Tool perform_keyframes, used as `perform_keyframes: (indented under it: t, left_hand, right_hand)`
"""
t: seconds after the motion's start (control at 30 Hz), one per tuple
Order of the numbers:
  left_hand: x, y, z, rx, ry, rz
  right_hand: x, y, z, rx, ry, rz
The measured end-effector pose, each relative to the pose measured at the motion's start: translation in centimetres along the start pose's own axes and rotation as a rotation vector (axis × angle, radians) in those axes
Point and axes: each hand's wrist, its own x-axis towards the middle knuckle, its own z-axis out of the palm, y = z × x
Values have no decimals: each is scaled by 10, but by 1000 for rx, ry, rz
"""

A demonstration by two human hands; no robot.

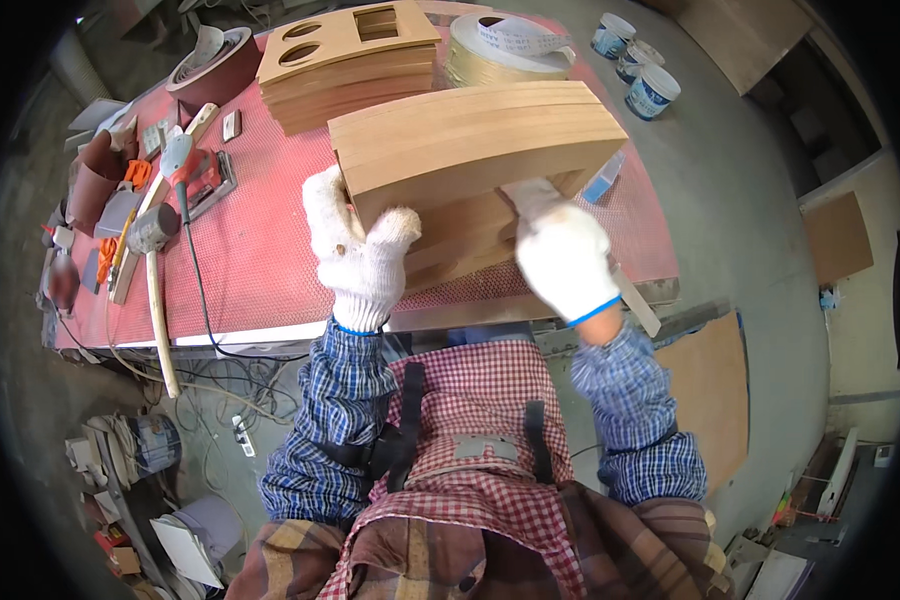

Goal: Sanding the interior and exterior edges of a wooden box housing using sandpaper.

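Clearly, our left grip [358,245] clasps the curved wooden block [480,140] — whether the right grip [567,250] holds, we cannot tell — so uneven support might tip it.

A counter [470,311] topped with red textured matting [270,220] stands on a gray floor [750,190] in soft, even light, a pale wall [865,335] rising at right behind a brown panel [836,238]. A tan board [710,395] shows low beside the counter; loaded shelving [128,492] stands at lower left.
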Motion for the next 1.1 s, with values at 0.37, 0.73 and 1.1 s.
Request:
perform_keyframes:
  t: [0.37, 0.73, 1.1]
  left_hand:
    - [-1, -16, -13, 59, -79, 121]
    - [4, -52, -29, 783, -40, 495]
    - [4, -54, -21, -183, -90, 130]
  right_hand:
    - [-26, -18, -9, -73, -55, -69]
    - [-3, -83, -5, 116, -338, -113]
    - [-18, -98, -27, 272, -240, 78]
